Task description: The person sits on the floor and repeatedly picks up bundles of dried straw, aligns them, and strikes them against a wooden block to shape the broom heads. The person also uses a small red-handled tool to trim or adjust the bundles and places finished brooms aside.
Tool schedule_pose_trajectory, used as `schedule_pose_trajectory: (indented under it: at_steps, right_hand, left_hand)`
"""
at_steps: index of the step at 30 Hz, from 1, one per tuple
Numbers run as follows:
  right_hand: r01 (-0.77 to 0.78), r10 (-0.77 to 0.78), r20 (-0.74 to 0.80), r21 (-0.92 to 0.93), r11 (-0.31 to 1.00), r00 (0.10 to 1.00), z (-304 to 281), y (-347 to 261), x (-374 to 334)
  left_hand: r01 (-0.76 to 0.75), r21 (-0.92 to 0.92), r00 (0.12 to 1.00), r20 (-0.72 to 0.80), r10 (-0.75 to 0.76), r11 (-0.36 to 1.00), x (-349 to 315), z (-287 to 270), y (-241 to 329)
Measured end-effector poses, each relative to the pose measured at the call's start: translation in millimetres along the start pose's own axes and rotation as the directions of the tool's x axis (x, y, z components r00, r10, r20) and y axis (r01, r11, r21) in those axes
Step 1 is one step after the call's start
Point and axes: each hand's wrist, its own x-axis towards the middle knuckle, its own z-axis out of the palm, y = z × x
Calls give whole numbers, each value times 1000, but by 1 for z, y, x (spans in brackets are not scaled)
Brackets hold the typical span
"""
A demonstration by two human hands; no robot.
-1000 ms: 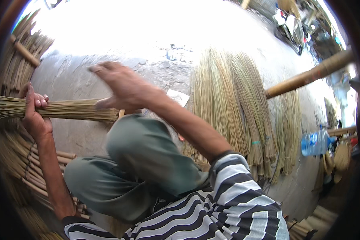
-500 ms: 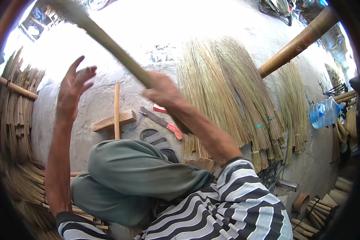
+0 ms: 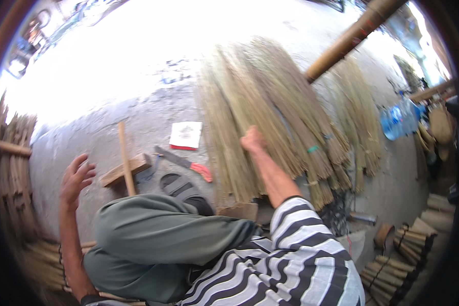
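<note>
My right hand (image 3: 252,139) is closed at the middle of a long bundle of thin, pale green-brown grass stalks (image 3: 222,127). This bundle lies leftmost in a row on the ground, and the exact grip is partly hidden by the fingers. Other grass bundles (image 3: 296,112) lie side by side just to the right, some tied with thin bands. Raised at the left, my left hand (image 3: 77,178) holds nothing, its fingers spread and slightly curled. Nearest to it is a wooden block (image 3: 137,164) with a wooden stick (image 3: 123,153) against it.
A knife with a red-wrapped handle (image 3: 186,164) lies by my sandal (image 3: 181,188). Beyond it is a white and red packet (image 3: 185,135). A bamboo pole (image 3: 352,43) slants in from the upper right. Blue water bottles (image 3: 399,120) hang at right. Bundled stalks (image 3: 13,178) stand at left.
My right hand has brought a grass bundle down from the upper left to the row on the ground. My left hand has lowered. The view has shifted, uncovering the packet.
</note>
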Motion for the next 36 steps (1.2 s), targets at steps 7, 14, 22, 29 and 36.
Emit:
schedule_pose_trajectory:
  at_steps: [7, 14, 22, 29, 36]
  right_hand:
    - [178, -164, -170, 74, 981, 972, 0, -1, -41]
    - [374, -366, -378, -55, 926, 850, -61, 75, -23]
    - [-184, 24, -518, -259, 948, 855, -196, 275, 51]
    - [-257, 171, -289, -291, 922, 942, -188, 298, 40]
    - [-151, -143, 261, 839, 524, 955, -193, 258, -1]
  left_hand:
    - [61, -11, 997, 40, -60, 998, -1, -4, -18]
    - [153, -44, 988, 29, -152, 987, -11, -24, -49]
    - [218, 31, 971, -103, -214, 975, -36, -23, -40]
    - [197, 134, 976, -123, -181, 971, -41, -8, -11]
    - [80, 148, 996, -44, -74, 986, -28, 1, 10]
